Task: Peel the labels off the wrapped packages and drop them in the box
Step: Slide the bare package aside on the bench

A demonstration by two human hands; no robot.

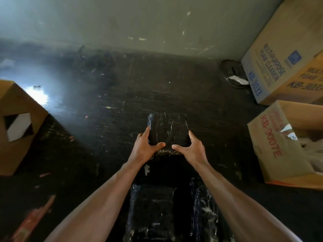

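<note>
A package wrapped in black plastic film point(167, 126) is held over the dark floor in the middle of the view. My left hand point(146, 147) grips its near left corner and my right hand point(191, 148) grips its near right corner, thumbs on top. No label shows on its upper face. Two more black wrapped packages point(152, 212) point(205, 210) lie below, between my forearms. An open cardboard box point(269, 147) marked KB-9007E stands at the right, with pale crumpled material inside.
Closed cardboard boxes point(272, 55) marked foam cleaner are stacked at the far right against the wall. Another cardboard box point(19, 126) with a diamond opening stands at the left. A round dark object point(232, 72) lies near the wall. An orange object point(33, 219) lies at bottom left.
</note>
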